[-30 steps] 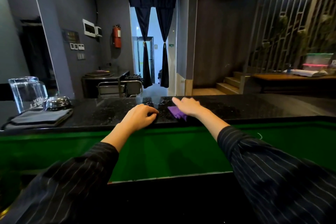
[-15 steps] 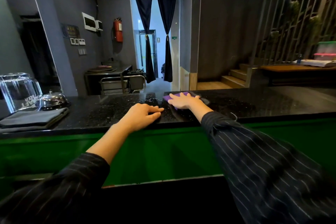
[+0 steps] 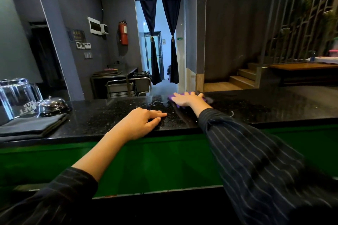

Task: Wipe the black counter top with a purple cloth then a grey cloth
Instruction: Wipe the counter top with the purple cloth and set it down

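One purple cloth (image 3: pixel 170 97), one grey cloth (image 3: pixel 31 127), maybe folded

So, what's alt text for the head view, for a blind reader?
A person's right hand presses a purple cloth flat on the black counter top; the left hand rests nearer. A folded grey cloth lies at far left.

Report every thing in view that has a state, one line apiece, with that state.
counter top: wet-looking marks near its middle
right hand: fingers straight, pressing on the purple cloth
purple cloth: flat on the counter top, mostly covered by the right hand
left hand: relaxed, resting at the counter edge, holding nothing
grey cloth: folded, untouched, far left
glass jug: upside down
curtains: tied back
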`<state>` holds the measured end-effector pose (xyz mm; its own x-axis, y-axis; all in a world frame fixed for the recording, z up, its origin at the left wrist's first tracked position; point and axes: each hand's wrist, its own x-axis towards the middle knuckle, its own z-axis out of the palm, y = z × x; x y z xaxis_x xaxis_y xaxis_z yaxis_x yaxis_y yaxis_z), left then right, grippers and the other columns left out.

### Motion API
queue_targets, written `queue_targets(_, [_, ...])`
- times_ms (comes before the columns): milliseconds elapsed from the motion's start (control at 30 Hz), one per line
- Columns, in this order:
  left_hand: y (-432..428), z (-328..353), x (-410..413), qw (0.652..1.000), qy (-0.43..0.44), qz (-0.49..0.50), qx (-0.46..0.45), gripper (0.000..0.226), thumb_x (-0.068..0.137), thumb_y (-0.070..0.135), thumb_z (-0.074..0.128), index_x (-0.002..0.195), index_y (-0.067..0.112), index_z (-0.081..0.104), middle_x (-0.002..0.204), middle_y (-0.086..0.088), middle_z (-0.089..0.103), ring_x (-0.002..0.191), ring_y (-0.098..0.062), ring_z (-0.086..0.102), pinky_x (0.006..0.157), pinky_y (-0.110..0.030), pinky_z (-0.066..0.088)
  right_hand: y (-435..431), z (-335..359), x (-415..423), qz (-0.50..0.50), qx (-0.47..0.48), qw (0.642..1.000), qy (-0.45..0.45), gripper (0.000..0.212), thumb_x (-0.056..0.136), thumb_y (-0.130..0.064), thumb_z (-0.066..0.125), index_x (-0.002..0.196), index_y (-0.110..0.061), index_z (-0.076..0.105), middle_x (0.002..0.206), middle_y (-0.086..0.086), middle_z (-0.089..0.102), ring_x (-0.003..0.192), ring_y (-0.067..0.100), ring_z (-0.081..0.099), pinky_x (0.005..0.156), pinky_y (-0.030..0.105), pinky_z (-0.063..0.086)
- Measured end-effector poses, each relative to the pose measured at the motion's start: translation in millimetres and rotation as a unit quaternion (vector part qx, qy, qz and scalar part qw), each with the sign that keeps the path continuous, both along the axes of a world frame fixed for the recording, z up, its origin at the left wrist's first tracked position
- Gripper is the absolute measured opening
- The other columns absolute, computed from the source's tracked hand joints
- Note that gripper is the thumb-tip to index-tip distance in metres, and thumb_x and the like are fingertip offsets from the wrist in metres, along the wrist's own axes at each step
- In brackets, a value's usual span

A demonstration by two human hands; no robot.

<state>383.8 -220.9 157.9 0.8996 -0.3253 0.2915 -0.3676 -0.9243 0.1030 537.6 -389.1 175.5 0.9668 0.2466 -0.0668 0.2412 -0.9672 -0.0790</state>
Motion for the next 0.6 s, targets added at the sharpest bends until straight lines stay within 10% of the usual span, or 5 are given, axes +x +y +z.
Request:
queue_targets(200, [12.8, 1.3, -10.2, 0.999, 0.001, -0.032, 0.009, 0.048, 0.095, 0.047, 0.034, 0.139, 0.033, 0.047, 0.148, 0.001, 0.045, 0.138, -0.011, 0.039, 0.117, -0.029, 0.027, 6.0, -3.5, -3.6, 0.142, 0.022, 0.988, 0.060, 0.058, 0.099, -0.058, 0.018, 0.153, -0.041, 0.005, 0.164, 0.000, -0.005, 0.151, 0.026, -0.003, 0.118, 0.056, -0.004])
queue_targets(367, [74.5, -3.4, -29.8, 1.000, -0.011, 0.025, 0.011, 0.086, 0.075, 0.084, 0.006, 0.140, 0.041, 0.040, 0.152, 0.001, 0.038, 0.142, -0.009, 0.031, 0.118, -0.026, 0.019, -34.1, -5.7, 20.4, 0.059, 0.035, 0.997, 0.044, 0.059, 0.098, -0.060, 0.017, 0.153, -0.042, 0.008, 0.164, 0.000, -0.001, 0.151, 0.029, 0.000, 0.117, 0.060, -0.002])
queue_targets(600, [74.1, -4.1, -27.1, 0.999, -0.023, 0.022, -0.002, 0.071, 0.082, 0.067, 0.020, 0.135, 0.032, 0.052, 0.143, 0.003, 0.051, 0.135, -0.006, 0.043, 0.114, -0.030, 0.033, 41.4, -3.9, 31.2, 0.036, -0.002, 0.997, 0.068, 0.082, 0.082, -0.074, 0.012, 0.154, -0.034, 0.015, 0.164, 0.001, 0.006, 0.151, 0.029, 0.004, 0.116, 0.060, 0.006])
